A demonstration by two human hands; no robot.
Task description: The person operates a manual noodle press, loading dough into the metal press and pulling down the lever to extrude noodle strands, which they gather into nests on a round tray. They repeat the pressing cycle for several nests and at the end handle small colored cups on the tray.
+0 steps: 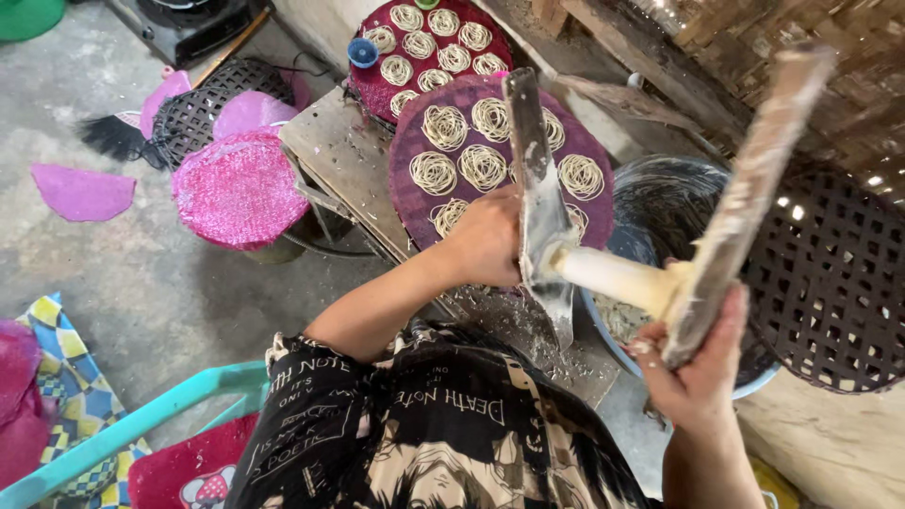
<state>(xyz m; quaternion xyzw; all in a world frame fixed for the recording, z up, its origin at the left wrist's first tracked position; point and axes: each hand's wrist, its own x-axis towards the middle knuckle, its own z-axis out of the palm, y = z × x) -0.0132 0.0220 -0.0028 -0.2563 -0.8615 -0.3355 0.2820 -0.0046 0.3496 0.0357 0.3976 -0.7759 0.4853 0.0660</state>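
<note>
While right hand [702, 363] grips, press [745, 198] seemingly upright

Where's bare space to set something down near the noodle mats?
Free: the concrete floor between the glittery pink mat and the teal chair frame. Crowded: the wooden bench, mostly under the purple mat of noodle coils, with the left hand, right hand, press and basin packed beside it.

I observed a grey concrete floor [160, 273], dusty and littered with pale scraps. A woven bamboo wall [754, 38] stood at upper right, daylight passing through its gaps. I noted a teal chair frame [141, 419] at lower left beside a patterned cloth [71, 377], and a dark stove [189, 24] at top.
</note>
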